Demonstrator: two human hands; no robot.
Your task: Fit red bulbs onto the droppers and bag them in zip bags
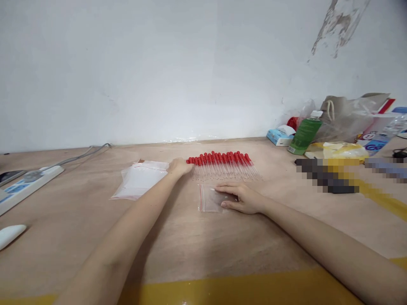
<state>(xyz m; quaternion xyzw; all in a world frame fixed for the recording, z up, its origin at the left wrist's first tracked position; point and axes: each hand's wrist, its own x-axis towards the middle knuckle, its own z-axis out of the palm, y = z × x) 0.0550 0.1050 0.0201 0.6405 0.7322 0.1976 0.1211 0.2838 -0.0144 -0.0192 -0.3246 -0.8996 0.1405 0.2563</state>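
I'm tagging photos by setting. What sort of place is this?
Probably a plain indoor workspace, home or workshop unclear: a wooden table against a chipped wall, a row of red-topped sticks and a power strip.

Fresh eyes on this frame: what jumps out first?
The row of red-ended thin pieces near centre, left hand at its left end. Then the right hand on a clear bag, nearer the camera. Off right, the green bottle.
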